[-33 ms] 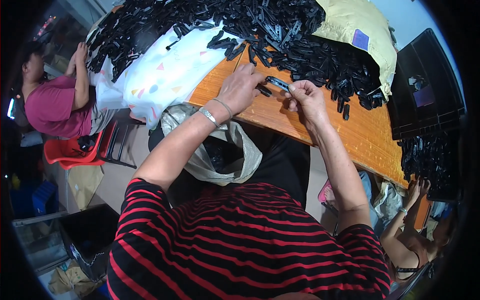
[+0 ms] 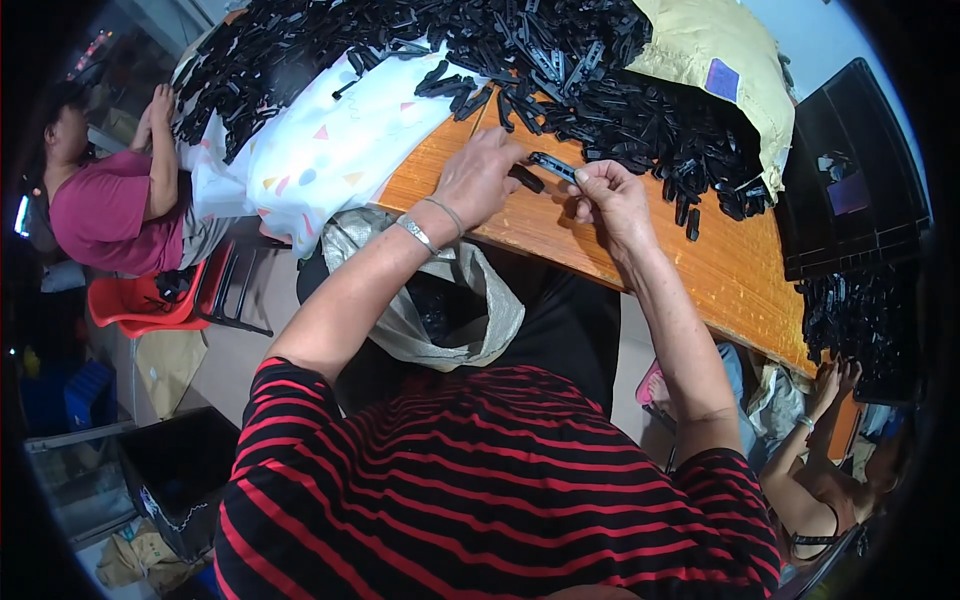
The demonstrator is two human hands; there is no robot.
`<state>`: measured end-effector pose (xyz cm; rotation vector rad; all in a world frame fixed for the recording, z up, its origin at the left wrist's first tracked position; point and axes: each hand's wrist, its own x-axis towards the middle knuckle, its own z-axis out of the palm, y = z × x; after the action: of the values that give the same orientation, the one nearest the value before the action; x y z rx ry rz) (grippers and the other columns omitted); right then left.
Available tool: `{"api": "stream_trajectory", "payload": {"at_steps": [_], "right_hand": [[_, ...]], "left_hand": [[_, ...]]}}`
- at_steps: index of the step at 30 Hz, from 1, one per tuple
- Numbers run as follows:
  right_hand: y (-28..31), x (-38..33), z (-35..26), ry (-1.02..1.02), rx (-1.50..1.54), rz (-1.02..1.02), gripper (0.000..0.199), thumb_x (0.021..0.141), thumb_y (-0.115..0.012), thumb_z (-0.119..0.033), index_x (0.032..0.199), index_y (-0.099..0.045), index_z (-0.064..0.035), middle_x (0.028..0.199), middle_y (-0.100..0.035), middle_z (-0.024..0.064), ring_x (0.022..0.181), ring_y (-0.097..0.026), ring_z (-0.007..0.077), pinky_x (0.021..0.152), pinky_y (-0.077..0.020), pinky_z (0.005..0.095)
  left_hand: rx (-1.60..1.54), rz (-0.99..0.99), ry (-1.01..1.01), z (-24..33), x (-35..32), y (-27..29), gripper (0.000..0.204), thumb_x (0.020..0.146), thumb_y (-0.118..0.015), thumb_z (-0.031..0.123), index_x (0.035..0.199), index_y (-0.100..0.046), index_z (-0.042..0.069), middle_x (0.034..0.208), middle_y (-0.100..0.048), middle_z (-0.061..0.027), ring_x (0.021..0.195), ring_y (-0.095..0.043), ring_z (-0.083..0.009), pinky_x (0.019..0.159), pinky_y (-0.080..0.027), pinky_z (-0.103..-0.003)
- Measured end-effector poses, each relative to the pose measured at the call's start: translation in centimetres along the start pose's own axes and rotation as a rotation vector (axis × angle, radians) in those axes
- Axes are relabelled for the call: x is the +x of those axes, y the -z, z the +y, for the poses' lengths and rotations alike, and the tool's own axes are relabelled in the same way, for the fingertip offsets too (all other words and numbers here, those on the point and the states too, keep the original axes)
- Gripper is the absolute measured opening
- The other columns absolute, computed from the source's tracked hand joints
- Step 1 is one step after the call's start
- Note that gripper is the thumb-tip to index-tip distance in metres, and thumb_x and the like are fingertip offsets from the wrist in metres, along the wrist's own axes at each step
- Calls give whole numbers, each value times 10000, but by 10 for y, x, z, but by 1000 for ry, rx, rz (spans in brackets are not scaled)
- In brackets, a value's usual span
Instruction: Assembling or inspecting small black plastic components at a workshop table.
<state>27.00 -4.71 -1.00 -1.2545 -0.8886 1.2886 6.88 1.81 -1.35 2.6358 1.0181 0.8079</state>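
Just above the centre of the frame, the right hand [image 2: 615, 202] pinches one end of a long black plastic clip part [image 2: 552, 167] between thumb and fingers, its grip closed on it. The part is above the table [image 2: 735, 265], slanting from upper left to lower right, its paler grey face showing. The left hand [image 2: 474, 182], to the left of it, has bent fingers near the part's far end. A shorter black piece [image 2: 526, 179] lies at those fingertips; whether the left grip grasps it, I cannot tell. A metal bracelet [image 2: 417, 233] circles the left wrist.

A heap of black plastic parts [image 2: 600, 110] spreads across the top of the frame, next to a white plastic sheet [image 2: 320, 150] with coloured shapes at upper left and a tan sack [image 2: 700, 40] at upper right. A black crate [image 2: 840, 130] stands at the right edge. Below the left forearm sits an open pale woven sack [image 2: 400, 335]. A co-worker in a maroon top [image 2: 120, 205] sits at the left; another co-worker's arm [image 2: 790, 480] shows at lower right.
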Motion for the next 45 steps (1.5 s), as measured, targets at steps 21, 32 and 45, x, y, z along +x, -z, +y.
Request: {"api": "stream_trajectory", "payload": {"at_steps": [21,32,45], "right_hand": [[-38,11,4,-57,-364,-5,167,903,-602,-127,820,-504,-21,607,-604,60,409,-527,107,358,-387,221],[-28,25,7,31,-579,23,269,840,-687,-143,678,-502,-35,509,-545,45,382,-503,117,358,-368,277],[-31,30,17,147,-752,34,207,836,-688,-124,702,-557,-35,520,-565,45,404,-501,100,382,-372,245]], "left_hand": [[-637,-81,562,-14,14,-3,142,764,-700,153,830,-692,27,791,-683,-84,738,-648,-172,697,-510,-291],[-541,-172,598,-18,25,-5,168,756,-702,211,781,-679,46,764,-673,-93,717,-641,-210,705,-501,-315],[-378,-122,656,-4,19,-6,144,768,-689,249,796,-664,110,838,-684,-89,840,-652,-264,761,-499,-378]]}}
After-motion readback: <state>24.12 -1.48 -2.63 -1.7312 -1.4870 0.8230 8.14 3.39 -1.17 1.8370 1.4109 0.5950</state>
